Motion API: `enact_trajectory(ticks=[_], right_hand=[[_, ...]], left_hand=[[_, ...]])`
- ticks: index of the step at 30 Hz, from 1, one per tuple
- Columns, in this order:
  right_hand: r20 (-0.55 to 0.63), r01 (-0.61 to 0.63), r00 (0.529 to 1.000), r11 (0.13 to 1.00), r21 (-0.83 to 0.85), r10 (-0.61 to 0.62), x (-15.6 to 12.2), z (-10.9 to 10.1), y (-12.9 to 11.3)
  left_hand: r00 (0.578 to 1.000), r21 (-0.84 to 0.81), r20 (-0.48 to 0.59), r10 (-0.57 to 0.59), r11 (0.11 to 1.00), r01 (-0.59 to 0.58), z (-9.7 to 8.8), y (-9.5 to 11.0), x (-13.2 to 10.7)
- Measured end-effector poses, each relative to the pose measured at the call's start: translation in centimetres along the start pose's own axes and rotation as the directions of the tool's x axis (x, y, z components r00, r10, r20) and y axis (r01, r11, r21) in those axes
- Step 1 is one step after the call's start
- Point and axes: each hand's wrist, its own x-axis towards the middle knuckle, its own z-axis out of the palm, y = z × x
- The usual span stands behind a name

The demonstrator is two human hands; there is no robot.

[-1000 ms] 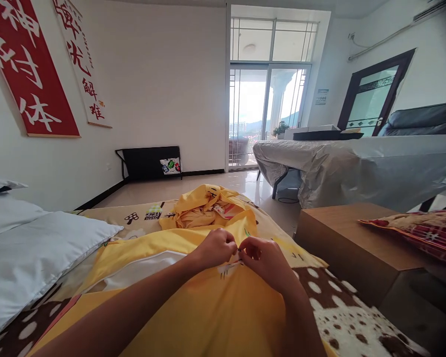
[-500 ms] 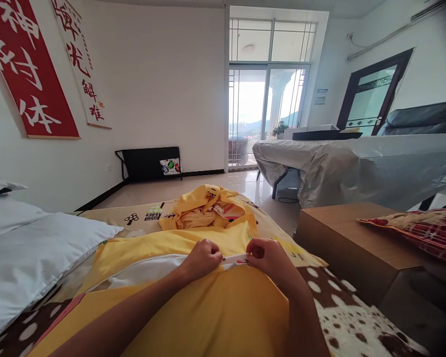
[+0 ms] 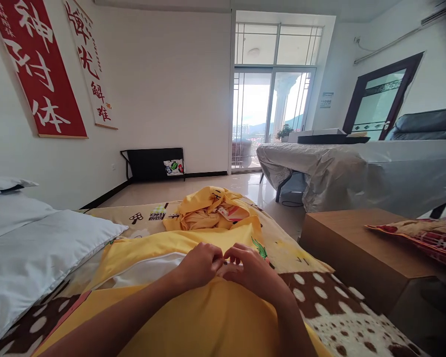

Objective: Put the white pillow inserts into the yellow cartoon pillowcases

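Yellow cover (image 3: 208, 325) gapes unfastened towards nine o'clock, left hand (image 3: 199, 265) pinching it, right hand (image 3: 254, 270) loosely curled, hold unclear.

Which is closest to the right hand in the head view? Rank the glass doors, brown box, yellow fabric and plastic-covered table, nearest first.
1. Yellow fabric, directly at the right hand.
2. Brown box, to the right beside the bedding.
3. Plastic-covered table, right, beyond the box.
4. Glass doors, behind the table, at the far end.
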Motion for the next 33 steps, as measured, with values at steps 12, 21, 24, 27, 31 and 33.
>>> enact_trajectory(ticks=[12,21,24,27,31,33], right_hand=[[0.026,-0.005,1.000,1.000,-0.019,0.006,0.7,0.9,1.0],[0.053,0.026,0.998,1.000,-0.011,-0.026,0.2,-0.5,1.3],[0.072,0.030,0.997,1.000,0.000,-0.030,0.2,-0.5,1.3],[0.092,0.026,0.995,1.000,0.014,-0.028,0.2,-0.5,1.3],[0.102,0.011,0.995,1.000,0.009,-0.012,0.1,-0.6,1.4],[0.112,0.010,0.994,1.000,0.003,-0.010,0.1,-0.7,1.4]], left_hand=[[0.998,0.260,0.003,-0.065,0.964,0.062,0.3,-0.1,-1.6],[0.996,0.501,-0.037,-0.083,0.861,0.090,-0.4,-0.7,-3.8],[0.991,0.504,-0.049,-0.126,0.853,0.133,-0.6,-1.3,-4.7],[0.982,0.510,-0.068,-0.174,0.840,0.184,-1.1,-1.7,-5.6],[0.971,0.458,-0.107,-0.214,0.856,0.239,-1.8,-2.3,-6.7],[0.969,0.404,-0.131,-0.211,0.881,0.246,-2.2,-2.8,-7.2]])
